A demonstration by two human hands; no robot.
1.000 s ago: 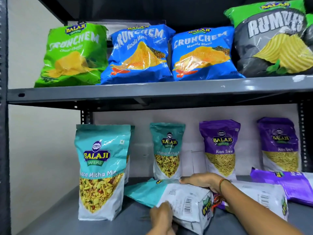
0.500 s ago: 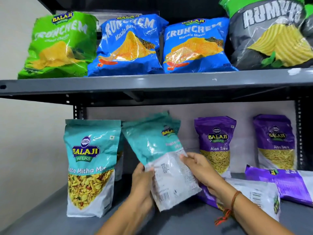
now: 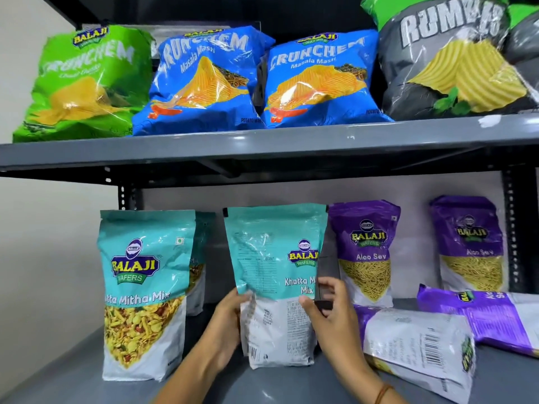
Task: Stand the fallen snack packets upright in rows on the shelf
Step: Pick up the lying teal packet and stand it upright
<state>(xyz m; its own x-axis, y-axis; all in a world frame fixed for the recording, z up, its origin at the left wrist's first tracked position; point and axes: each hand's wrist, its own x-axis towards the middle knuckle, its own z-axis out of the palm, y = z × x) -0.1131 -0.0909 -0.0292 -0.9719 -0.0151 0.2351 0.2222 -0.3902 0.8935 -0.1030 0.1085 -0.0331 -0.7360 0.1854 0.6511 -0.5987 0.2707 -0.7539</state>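
A teal Khatta Mitha Mix packet (image 3: 274, 269) stands upright with its back side facing me on the grey lower shelf (image 3: 280, 386). My left hand (image 3: 230, 325) grips its left edge and my right hand (image 3: 329, 319) grips its right edge. Another teal packet (image 3: 143, 293) stands upright to the left, with one more behind it (image 3: 201, 258). Two purple Aloo Sev packets (image 3: 366, 252) (image 3: 469, 243) stand at the back right. Two purple packets lie fallen on the right: one back-side up (image 3: 420, 348), one further right (image 3: 490, 319).
The upper shelf (image 3: 262, 147) carries a green chip bag (image 3: 84, 83), two blue chip bags (image 3: 201, 80) (image 3: 318, 80) and a grey Rumbles bag (image 3: 455, 59). A black upright post (image 3: 516, 234) bounds the right side. A wall lies to the left.
The teal packet was lying flat, then was lifted and tilted in both hands; now it stands upright on the shelf, still held on both sides.
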